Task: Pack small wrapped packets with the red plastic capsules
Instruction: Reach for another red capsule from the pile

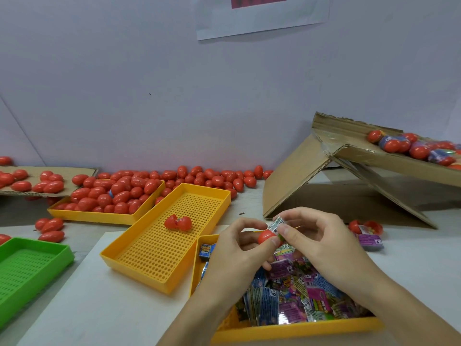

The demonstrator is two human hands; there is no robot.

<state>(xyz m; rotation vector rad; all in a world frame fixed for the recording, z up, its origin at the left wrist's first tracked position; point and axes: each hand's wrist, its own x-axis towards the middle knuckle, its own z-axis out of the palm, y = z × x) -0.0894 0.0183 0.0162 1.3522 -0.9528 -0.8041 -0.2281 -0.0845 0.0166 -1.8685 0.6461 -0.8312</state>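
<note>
Cardboard made the biggest shape: a torn box point(324, 171) leaned at the right against the wall point(149, 83), its flap slanting down to the table point(87, 303) and capsules lying on its upper sheet. White board covered the near table, bare at the lower left between the green tray point(30, 268) and the packet tray point(294, 329). A perforated yellow tray point(154, 260) lay slantwise in the middle, one corner touching the packet tray's rim, with only an opened capsule point(177, 223) inside and room around it. Behind it a second yellow tray point(92, 216) was heaped with closed red capsules point(119, 193), and more were strewn along the wall's foot. Packets point(299, 290) filled the near tray to its edge. Above that tray the left hand point(239, 248) gripped a red capsule half point(266, 236) between curled fingers and thumb, while the right hand point(321, 240) pinched a small packet point(277, 224) by thumb and forefinger, just at the capsule's rim. Another open capsule point(365, 227) sat beside the box's flap, right of the hands.
</note>
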